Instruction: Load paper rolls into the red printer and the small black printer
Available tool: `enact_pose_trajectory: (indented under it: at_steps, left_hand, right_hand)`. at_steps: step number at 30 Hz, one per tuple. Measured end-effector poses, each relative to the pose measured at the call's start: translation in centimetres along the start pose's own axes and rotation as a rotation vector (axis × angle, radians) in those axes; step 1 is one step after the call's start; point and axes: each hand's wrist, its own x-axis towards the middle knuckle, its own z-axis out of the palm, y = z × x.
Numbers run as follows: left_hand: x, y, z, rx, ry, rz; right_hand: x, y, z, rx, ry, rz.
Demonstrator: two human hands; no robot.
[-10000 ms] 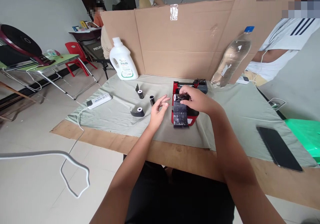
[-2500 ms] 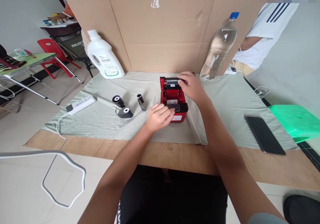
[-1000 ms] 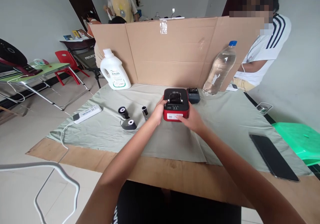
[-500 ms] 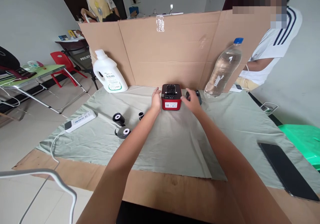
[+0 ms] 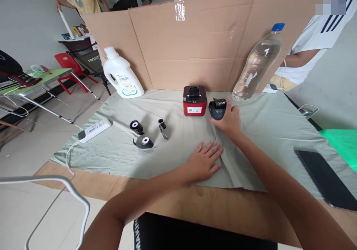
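Observation:
My right hand (image 5: 232, 120) is closed around the right side of a small dark portable printer (image 5: 217, 110), its thumb at the front edge. A shiny black strip sticks up from the top of that printer. To its left stands a red and black box-shaped printer (image 5: 194, 101) with a white label on the front and a black strip at its slot. My left hand (image 5: 205, 161) lies flat on the grey-green cloth (image 5: 178, 160), fingers spread, holding nothing. Further left lie two black rolls with white cores (image 5: 136, 126) (image 5: 145, 142) and a smaller black roll (image 5: 161, 123) with a loose tail.
A cardboard screen (image 5: 192, 49) stands behind, with a white jug (image 5: 122, 75) and a leaning water bottle (image 5: 258, 66) before it. A power strip (image 5: 96, 130) lies left, a phone (image 5: 325, 177) right. Two people are beyond the screen; a white cable (image 5: 75, 188) loops at lower left.
My left hand has left the red printer's side and come down flat onto the cloth nearer me. My right hand has moved from beside the red printer to grip the dark printer.

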Motion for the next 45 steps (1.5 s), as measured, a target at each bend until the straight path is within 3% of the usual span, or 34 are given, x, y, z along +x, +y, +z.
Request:
enact_pose_trajectory:
  at_steps: [7, 9, 13, 15, 17, 21, 26, 35, 41, 45]
  left_hand:
    - [-2.2, 1.2, -0.1, -0.161, 0.102, 0.106]
    - [-2.8, 1.1, -0.7, -0.305, 0.203, -0.021]
    - [-2.8, -0.8, -2.6, -0.747, 0.44, -0.509]
    - [-2.3, -2.0, -3.3, -0.939, 0.473, -0.587]
    - [-1.9, -2.9, -3.6, -1.007, 0.498, -0.562]
    - [-1.8, -3.2, -3.4, -0.999, 0.485, -0.49]
    - [-2.4, -2.8, -2.7, -0.937, 0.489, -0.453]
    - [-5.2, -1.7, -0.2, -0.522, 0.512, -0.364]
    - [-5.3, -1.9, -0.6, -0.373, 0.395, -0.41]
    - [-5.3, -1.6, -1.1, -0.288, 0.351, -0.488]
  right_hand:
    - [-10.8, -1.4, -6.2, 0.136, -0.099, 0.005]
    - [-12.6, -2.0, -7.0, 0.165, -0.115, 0.041]
    - [-14.4, -3.6, -7.3, 0.194, -0.16, 0.09]
    - [-15.0, -4.5, -7.1, 0.183, -0.18, 0.079]
    - [-15.7, -5.2, -6.7, 0.139, -0.182, 0.03]
    - [-16.9, -5.8, -6.0, 0.04, -0.146, -0.078]
    - [-17.7, -5.7, -6.2, 0.006, -0.166, -0.107]
    - [-18.1, -4.1, -5.6, 0.135, -0.266, -0.053]
    - [-17.9, -3.9, -6.2, 0.223, -0.379, -0.047]
    - [-17.9, -3.8, -6.2, 0.237, -0.359, -0.056]
